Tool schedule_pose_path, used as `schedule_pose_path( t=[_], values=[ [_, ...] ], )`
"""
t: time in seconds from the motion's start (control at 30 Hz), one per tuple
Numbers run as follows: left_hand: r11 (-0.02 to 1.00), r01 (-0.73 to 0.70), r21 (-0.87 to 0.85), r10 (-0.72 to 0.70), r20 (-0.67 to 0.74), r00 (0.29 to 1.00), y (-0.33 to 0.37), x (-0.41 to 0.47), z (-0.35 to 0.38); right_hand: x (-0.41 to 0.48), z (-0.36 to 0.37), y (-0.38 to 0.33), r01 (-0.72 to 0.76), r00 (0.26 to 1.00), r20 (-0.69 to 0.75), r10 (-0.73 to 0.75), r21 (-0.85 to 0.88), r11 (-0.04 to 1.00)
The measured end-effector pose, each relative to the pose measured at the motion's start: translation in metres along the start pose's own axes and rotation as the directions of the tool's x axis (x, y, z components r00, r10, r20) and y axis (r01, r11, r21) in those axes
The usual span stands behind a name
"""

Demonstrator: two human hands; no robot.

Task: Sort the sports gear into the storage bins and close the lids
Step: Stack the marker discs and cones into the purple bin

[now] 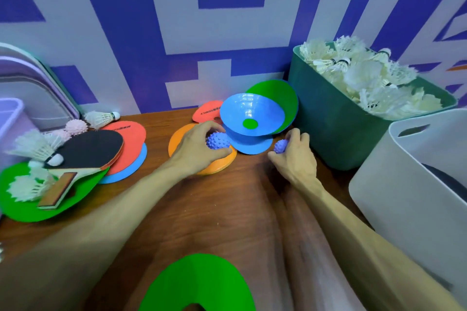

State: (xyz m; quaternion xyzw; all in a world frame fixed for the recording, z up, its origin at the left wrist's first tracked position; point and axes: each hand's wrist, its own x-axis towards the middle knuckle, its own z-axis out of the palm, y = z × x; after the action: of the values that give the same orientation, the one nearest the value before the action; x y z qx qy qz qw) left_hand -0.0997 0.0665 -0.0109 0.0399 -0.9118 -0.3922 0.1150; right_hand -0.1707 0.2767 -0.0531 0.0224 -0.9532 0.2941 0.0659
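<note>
On the counter (227, 197), the left hand (194, 149) is gripping a blue spiky ball (217, 141) and the right hand (295, 156) is clutching a second ball (280, 146). Shuttlecocks (366, 83) are filling the lidless green bin (328, 134), while paddle (86, 149), discs (131, 139) and pink balls (76, 127) are lying unsorted; much seems left.

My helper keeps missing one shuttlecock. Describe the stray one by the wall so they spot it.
At the table's back left, lids lean on the wall. Just right of them a shuttlecock lies on its side, next to a pink spiky ball. Unlike those around the paddle, it lies alone, cork pointing right.
</note>
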Motion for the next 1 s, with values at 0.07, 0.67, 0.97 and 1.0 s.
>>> schedule_pose_path(
  t=[0.07, 0.67, 0.97, 1.0],
  values=[
    [1.000, -0.006, 0.002, 0.006, -0.028, 1.000, 0.002, -0.018, -0.021, -0.018, -0.006, -0.022, 0.091, 0.993, 0.067, -0.093, 0.042, 0.995],
    [0.970, 0.223, -0.093, -0.235, -0.583, 0.778, -0.047, -0.280, -0.272, -0.200, 0.028, -0.327, 0.726, 0.296, 0.229, -0.927, 0.577, 0.374],
    [0.815, 0.565, -0.130, -0.515, -0.612, 0.600, -0.131, -0.378, -0.325, -0.278, 0.110, -0.420, 0.716, -0.009, 0.296, -0.955, 0.669, 0.201],
    [0.793, 0.598, -0.115, -0.537, -0.597, 0.596, -0.139, -0.383, -0.327, -0.285, 0.119, -0.426, 0.728, -0.040, 0.310, -0.950, 0.660, 0.185]
  ],
)
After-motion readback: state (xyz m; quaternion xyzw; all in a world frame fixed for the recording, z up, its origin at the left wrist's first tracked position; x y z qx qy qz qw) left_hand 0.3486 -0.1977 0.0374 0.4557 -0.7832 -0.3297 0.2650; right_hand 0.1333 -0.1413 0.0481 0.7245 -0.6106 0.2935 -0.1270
